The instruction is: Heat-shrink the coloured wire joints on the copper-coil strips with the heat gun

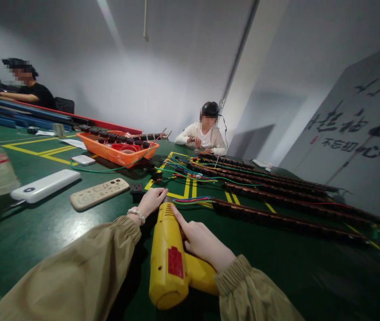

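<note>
Yellow pistol-shaped plastic heat gun (168,240): smooth shell, low sheen, scuffed-looking in places; short nozzle (167,199) at its front greyish, looks metal. Khaki woven-cloth sleeves (76,267): matt, creased, cuffs gathered. Pale beaded bracelet (136,216): rounded, slightly shiny. Green tabletop (52,240): smooth, glossy, throws back a white glare. Oblong white power bank (47,185): glossy hard plastic. Long beige remote control (99,194): duller plastic. Orange rectangular basket (109,151): moulded plastic, soft shine. Thin coloured wires (190,200): smooth plastic coating. Long dark-brown strips (277,221): uneven, coppery glints; material uncertain. Grey-white wall (103,71): flat, matt.
</note>
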{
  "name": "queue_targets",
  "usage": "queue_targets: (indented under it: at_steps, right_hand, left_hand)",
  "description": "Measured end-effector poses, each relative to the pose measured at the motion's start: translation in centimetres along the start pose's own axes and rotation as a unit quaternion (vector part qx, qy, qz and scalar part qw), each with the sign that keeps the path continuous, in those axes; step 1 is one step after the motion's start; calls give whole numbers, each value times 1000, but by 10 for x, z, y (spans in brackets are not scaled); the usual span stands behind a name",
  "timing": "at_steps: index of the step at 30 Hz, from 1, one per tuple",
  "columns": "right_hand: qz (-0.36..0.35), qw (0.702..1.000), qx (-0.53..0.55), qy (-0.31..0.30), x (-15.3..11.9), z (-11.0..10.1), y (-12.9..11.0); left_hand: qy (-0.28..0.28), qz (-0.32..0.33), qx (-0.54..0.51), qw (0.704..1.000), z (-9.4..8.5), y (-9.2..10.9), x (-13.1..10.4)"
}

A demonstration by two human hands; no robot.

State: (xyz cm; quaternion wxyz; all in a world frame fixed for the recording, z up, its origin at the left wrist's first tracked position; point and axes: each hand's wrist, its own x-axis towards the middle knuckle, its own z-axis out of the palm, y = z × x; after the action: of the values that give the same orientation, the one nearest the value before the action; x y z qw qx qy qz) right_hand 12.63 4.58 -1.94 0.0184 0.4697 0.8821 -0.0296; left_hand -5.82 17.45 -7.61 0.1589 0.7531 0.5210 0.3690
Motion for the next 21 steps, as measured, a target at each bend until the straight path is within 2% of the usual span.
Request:
queue_targets:
  at_steps: [13, 21]
  right_hand:
    - [82, 994, 56, -45, -22, -8, 21]
    - [134, 988, 74, -35, -43, 4, 55]
  left_hand:
    - [-9, 0, 39, 999, -3, 6, -3]
    - [-16, 3, 42, 999, -5, 8, -4]
